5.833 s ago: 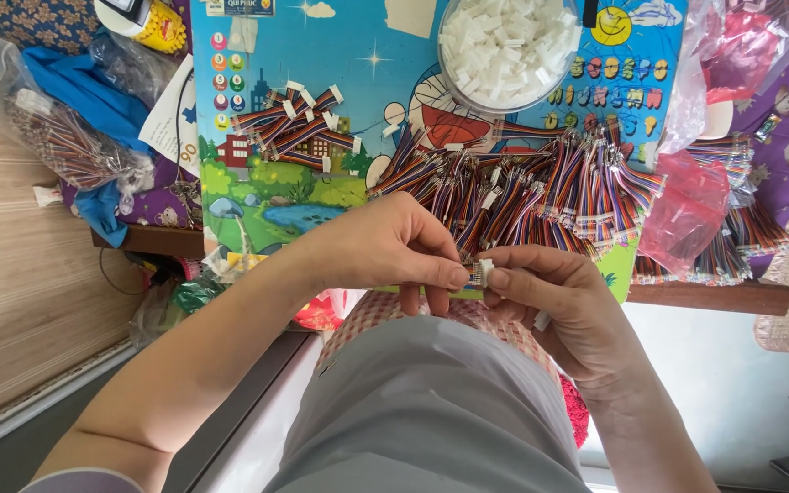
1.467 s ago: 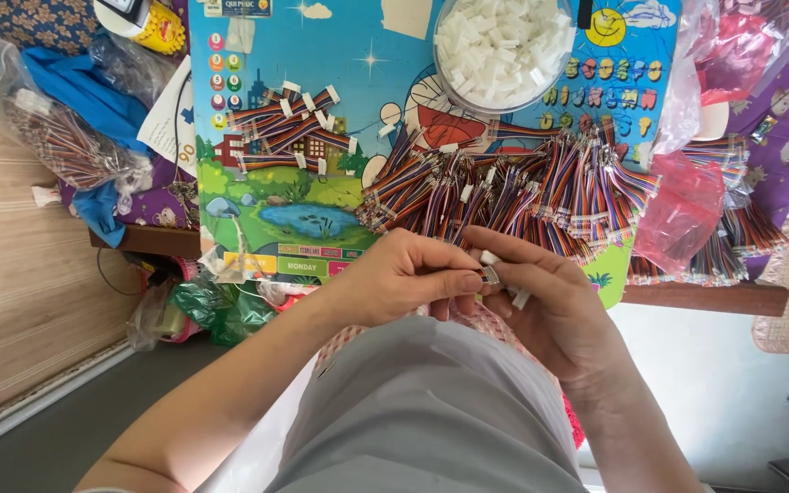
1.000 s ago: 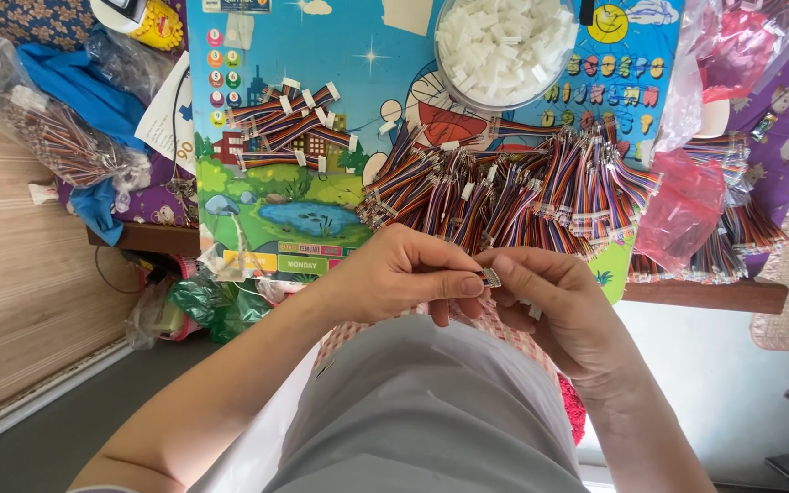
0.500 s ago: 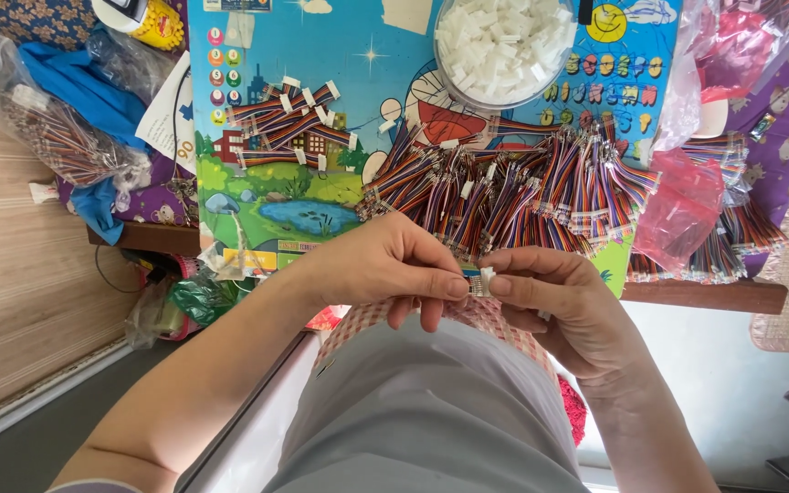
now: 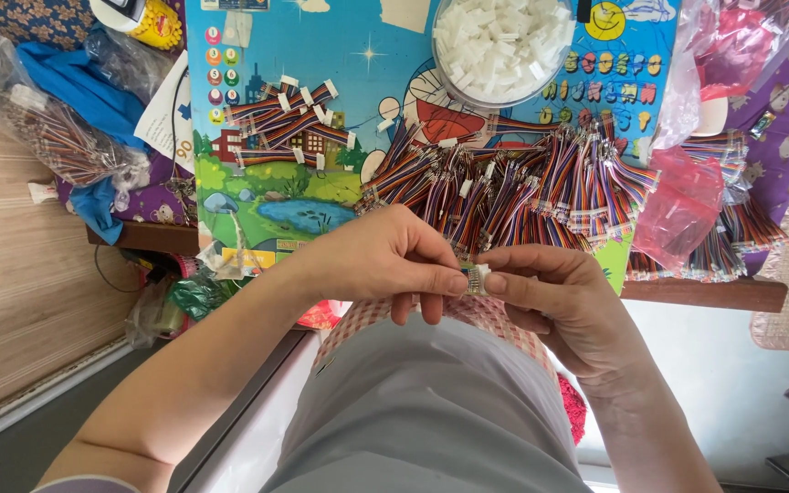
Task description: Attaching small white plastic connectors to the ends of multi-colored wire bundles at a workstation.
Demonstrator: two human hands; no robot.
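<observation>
Both hands meet just above the lap, fingertips pinched together on 1 small white connector (image 5: 476, 277). Left hand (image 5: 385, 260) closes its thumb and first finger on one side of it, and right hand (image 5: 554, 297) pinches the other side, so the tiny piece sits tight between them and cannot slip. It is held close to the body and near the eyes, which looks like a way to see such a small part well. Whether a wire goes into it I cannot tell, since the fingers hide most of it.

Just past the hands, on the table (image 5: 705, 294), lies a big heap of rainbow wires (image 5: 522, 187), near enough to grab. A smaller bunch of done-looking wires (image 5: 285, 123) with white ends lies apart on the left, likely kept away from the heap so the 2 lots do not mix. A clear bowl of white plugs (image 5: 502, 46) stands behind the heap. All of it rests on a bright cartoon mat (image 5: 257, 205). A pink plastic bag (image 5: 678, 210) sits at the right, and a bag of more wires (image 5: 61, 141) lies at the far left
</observation>
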